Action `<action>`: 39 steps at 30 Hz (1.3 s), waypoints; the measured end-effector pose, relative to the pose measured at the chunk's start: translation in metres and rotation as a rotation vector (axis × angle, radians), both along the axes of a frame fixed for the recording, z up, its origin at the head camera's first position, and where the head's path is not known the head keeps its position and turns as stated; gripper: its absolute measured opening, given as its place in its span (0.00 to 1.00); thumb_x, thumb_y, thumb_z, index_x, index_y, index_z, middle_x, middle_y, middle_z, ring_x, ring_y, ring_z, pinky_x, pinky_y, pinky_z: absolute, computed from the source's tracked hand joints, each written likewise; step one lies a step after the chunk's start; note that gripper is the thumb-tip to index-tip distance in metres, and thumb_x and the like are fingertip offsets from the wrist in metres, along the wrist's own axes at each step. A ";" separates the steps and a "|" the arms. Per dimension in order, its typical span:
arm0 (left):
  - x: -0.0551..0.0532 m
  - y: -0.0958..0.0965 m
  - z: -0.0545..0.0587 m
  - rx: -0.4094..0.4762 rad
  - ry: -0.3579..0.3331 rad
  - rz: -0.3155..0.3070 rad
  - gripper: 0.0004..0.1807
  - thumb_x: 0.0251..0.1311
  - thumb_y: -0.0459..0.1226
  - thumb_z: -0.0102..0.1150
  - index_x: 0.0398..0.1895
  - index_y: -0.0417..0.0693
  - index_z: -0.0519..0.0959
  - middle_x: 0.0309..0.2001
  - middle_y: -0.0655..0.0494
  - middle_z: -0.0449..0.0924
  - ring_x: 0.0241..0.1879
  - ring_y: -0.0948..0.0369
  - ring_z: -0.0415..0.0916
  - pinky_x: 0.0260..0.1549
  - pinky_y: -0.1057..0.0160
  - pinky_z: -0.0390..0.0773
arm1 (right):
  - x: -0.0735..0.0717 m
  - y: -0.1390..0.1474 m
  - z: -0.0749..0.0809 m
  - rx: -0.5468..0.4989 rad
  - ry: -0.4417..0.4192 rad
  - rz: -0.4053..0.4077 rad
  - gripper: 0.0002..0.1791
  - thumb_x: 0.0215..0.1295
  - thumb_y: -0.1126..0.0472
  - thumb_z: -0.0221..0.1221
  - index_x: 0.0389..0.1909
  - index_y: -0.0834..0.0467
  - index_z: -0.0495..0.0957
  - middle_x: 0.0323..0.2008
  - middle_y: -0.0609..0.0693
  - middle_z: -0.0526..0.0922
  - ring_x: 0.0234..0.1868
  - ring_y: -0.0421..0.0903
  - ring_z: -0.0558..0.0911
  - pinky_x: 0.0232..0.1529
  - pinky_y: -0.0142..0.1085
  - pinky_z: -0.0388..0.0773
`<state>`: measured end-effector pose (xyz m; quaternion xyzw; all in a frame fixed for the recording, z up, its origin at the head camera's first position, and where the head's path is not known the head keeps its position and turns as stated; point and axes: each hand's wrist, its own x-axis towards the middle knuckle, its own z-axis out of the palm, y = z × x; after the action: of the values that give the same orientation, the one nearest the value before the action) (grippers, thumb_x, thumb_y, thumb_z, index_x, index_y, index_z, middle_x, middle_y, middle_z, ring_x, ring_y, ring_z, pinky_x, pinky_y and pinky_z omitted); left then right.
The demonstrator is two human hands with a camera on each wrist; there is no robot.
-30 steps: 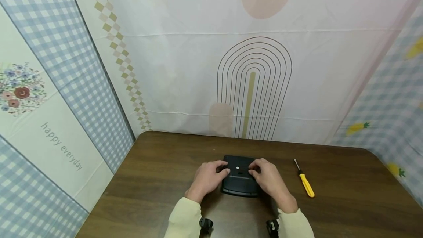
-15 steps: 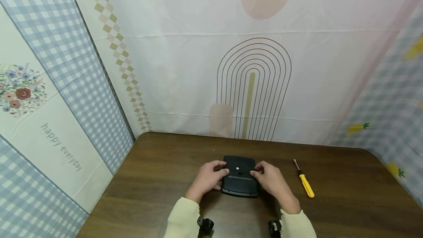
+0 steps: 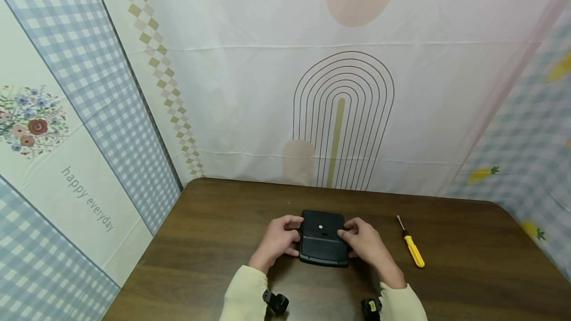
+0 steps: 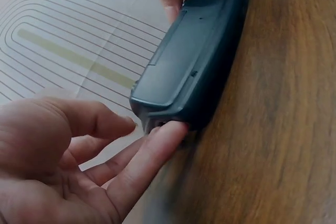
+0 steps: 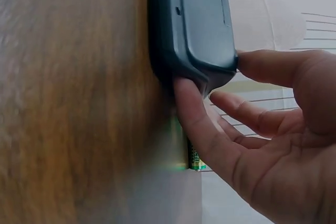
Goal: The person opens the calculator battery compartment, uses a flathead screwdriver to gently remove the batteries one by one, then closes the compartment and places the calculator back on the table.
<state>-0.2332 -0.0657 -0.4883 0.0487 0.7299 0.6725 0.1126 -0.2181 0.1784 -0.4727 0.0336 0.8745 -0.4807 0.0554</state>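
A black device, seemingly a desk calculator (image 3: 323, 241), lies on the table with its back up and a white dot on it. My left hand (image 3: 278, 237) holds its left side with curled fingers. In the left wrist view one fingertip (image 4: 170, 129) presses the lower edge, while the thumb is close to the upper edge. On the opposite side my right hand (image 3: 368, 244) grips it, thumb (image 3: 344, 235) at the top edge and another finger (image 5: 190, 95) lower on the end. The face is hidden underneath.
A yellow-handled screwdriver (image 3: 413, 250) lies to the right on the brown wooden table (image 3: 232, 212). Behind my right hand, a green and gold cylinder like a battery (image 5: 196, 160) shows partly in the right wrist view. A patterned cloth wall (image 3: 245, 113) rises behind the table.
My left thumb has drawn back from the calculator's top to its left side. My right hand has shifted slightly outward to the right edge. The calculator has barely moved.
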 end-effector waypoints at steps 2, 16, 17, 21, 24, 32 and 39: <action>0.000 0.000 0.001 0.009 0.006 0.006 0.26 0.62 0.19 0.52 0.63 0.34 0.81 0.60 0.38 0.81 0.39 0.55 0.83 0.23 0.57 0.87 | 0.001 0.000 0.001 -0.019 0.004 -0.001 0.19 0.77 0.62 0.62 0.59 0.73 0.76 0.48 0.63 0.83 0.32 0.50 0.85 0.31 0.45 0.87; -0.002 -0.001 0.003 0.031 -0.023 0.011 0.28 0.57 0.15 0.62 0.62 0.36 0.83 0.55 0.41 0.82 0.34 0.55 0.86 0.28 0.54 0.88 | 0.003 0.003 0.008 -0.039 0.009 -0.020 0.16 0.79 0.62 0.59 0.57 0.71 0.79 0.44 0.58 0.83 0.36 0.49 0.82 0.35 0.43 0.87; -0.003 -0.001 0.003 0.030 -0.022 0.006 0.28 0.57 0.15 0.63 0.62 0.36 0.83 0.55 0.41 0.83 0.34 0.55 0.86 0.28 0.54 0.88 | 0.002 0.003 0.008 -0.039 0.009 -0.022 0.16 0.79 0.62 0.59 0.57 0.70 0.80 0.44 0.58 0.83 0.36 0.49 0.83 0.35 0.43 0.87; -0.004 -0.001 0.001 0.031 -0.014 -0.010 0.28 0.57 0.14 0.63 0.62 0.35 0.83 0.53 0.42 0.83 0.35 0.55 0.86 0.27 0.54 0.88 | 0.002 0.005 0.008 -0.044 0.012 -0.024 0.15 0.79 0.61 0.59 0.56 0.68 0.81 0.45 0.58 0.84 0.36 0.48 0.83 0.37 0.44 0.87; -0.005 -0.002 0.000 0.029 -0.007 -0.022 0.27 0.59 0.15 0.64 0.63 0.36 0.83 0.52 0.42 0.83 0.36 0.54 0.87 0.26 0.54 0.88 | 0.001 0.007 0.008 -0.057 0.017 -0.027 0.15 0.80 0.59 0.60 0.55 0.67 0.83 0.45 0.57 0.84 0.37 0.48 0.83 0.39 0.45 0.87; -0.003 -0.004 0.003 0.011 0.013 -0.048 0.25 0.64 0.21 0.67 0.65 0.38 0.82 0.54 0.43 0.83 0.36 0.54 0.86 0.25 0.54 0.88 | 0.003 0.013 0.010 -0.109 0.048 -0.047 0.16 0.81 0.58 0.59 0.55 0.67 0.84 0.44 0.57 0.84 0.36 0.47 0.84 0.41 0.45 0.86; 0.000 -0.007 0.006 0.008 0.027 -0.058 0.22 0.70 0.26 0.66 0.66 0.42 0.82 0.56 0.45 0.84 0.40 0.51 0.87 0.25 0.53 0.88 | 0.007 0.016 0.010 -0.101 0.112 -0.028 0.15 0.79 0.68 0.55 0.58 0.66 0.84 0.50 0.59 0.86 0.39 0.47 0.83 0.38 0.39 0.82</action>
<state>-0.2335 -0.0731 -0.4826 0.0795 0.7270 0.6711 0.1219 -0.2112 0.1943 -0.4622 0.0159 0.8504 -0.5259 0.0016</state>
